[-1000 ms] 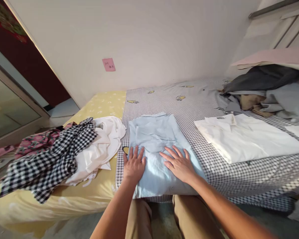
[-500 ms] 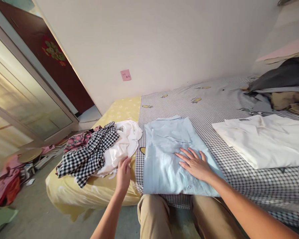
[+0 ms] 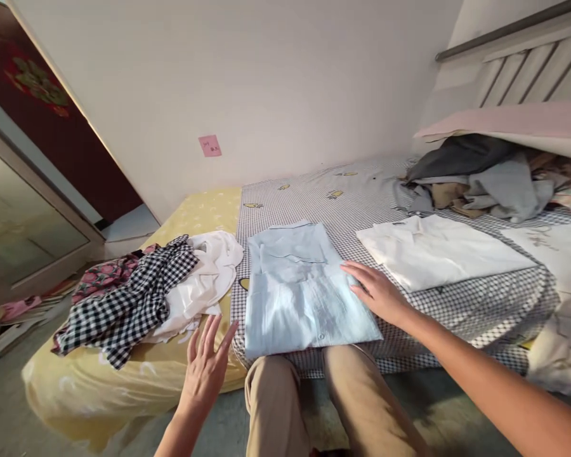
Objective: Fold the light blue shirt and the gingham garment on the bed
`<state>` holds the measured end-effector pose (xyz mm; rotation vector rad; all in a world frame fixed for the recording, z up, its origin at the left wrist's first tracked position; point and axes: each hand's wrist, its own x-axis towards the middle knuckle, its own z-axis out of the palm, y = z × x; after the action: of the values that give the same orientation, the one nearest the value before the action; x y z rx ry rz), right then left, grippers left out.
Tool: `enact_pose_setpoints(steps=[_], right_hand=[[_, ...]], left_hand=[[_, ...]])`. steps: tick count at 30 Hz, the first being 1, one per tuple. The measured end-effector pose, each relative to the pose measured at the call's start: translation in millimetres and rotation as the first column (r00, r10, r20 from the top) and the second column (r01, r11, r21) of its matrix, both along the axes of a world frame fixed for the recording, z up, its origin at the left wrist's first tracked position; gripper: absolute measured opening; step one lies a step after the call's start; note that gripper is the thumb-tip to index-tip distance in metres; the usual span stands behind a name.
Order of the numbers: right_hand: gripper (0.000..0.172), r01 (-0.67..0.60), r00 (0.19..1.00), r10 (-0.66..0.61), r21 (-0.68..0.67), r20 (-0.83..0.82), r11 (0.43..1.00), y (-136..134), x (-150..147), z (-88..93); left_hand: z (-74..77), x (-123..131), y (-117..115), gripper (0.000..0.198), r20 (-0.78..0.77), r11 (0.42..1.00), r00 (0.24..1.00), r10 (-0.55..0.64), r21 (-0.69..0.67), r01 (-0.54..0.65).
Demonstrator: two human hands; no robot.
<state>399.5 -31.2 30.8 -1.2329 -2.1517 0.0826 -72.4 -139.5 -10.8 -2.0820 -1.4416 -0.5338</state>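
Note:
A light blue shirt (image 3: 290, 298), folded into a flat rectangle, lies on the bed in front of my knees. Its pocket and a button near the front edge show. My right hand (image 3: 374, 292) is at the shirt's right side, fingers stretched out and holding nothing; whether the fingertips touch the cloth I cannot tell. My left hand (image 3: 207, 362) has its fingers spread, left of the shirt and just in front of a white garment (image 3: 195, 295). A black-and-white checked garment (image 3: 133, 295) lies in the same heap. To the right lies a folded white shirt (image 3: 442, 251).
The bed has a checked sheet (image 3: 304, 197) and a yellow cover (image 3: 204, 209). A pile of dark and grey clothes (image 3: 476, 165) sits at the back right, below a pink-edged board or pad (image 3: 514, 120). Pale fabric (image 3: 561, 336) hangs at the right edge.
My right hand has lifted from the middle of the blue shirt and shifted to its right side. My left hand has drawn back from the white garment, fingers spreading. The view has turned right.

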Motion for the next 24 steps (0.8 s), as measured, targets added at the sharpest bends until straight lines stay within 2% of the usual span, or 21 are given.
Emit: enact_pose_setpoints(steps=[2,5,9,12,16,21,24], right_hand=[[0.063,-0.048,0.978,0.026,0.101,0.205,0.994,-21.8,22.0,-1.4],[0.084,-0.166,0.905,0.089,0.154,0.415,0.974,-44.8,43.5,-11.8],[0.102,-0.255,0.852,0.138,0.172,0.505,0.952,-44.4,49.4,-35.5],[0.109,-0.303,0.845,0.207,0.124,0.493,0.945,-28.7,44.4,-54.6],[0.105,-0.294,0.879,0.274,-0.011,0.391,0.956,-10.9,40.5,-71.4],[0.068,-0.267,0.909,0.305,-0.163,0.283,0.95,-7.6,38.3,-72.0],[0.071,-0.222,0.933,0.283,-0.263,0.222,0.939,-8.2,35.0,-68.6]], left_hand=[[0.4,2.2,2.5,0.075,-0.025,0.998,0.998,-0.056,-0.008,0.056],[0.4,6.1,9.1,0.077,-0.133,0.99,0.981,-0.141,-0.038,0.137],[3.8,15.5,20.9,0.081,-0.25,0.98,0.948,-0.197,-0.087,0.18],[5.7,23.7,31.1,0.088,-0.259,0.96,0.942,-0.212,-0.237,0.151],[3.3,30.5,44.0,0.1,-0.177,0.866,0.961,-0.212,-0.491,0.1],[3.0,37.5,54.3,0.089,-0.084,0.848,0.986,-0.146,-0.523,0.081],[10.2,42.0,58.7,0.092,-0.034,0.804,0.993,-0.109,-0.591,0.068]])
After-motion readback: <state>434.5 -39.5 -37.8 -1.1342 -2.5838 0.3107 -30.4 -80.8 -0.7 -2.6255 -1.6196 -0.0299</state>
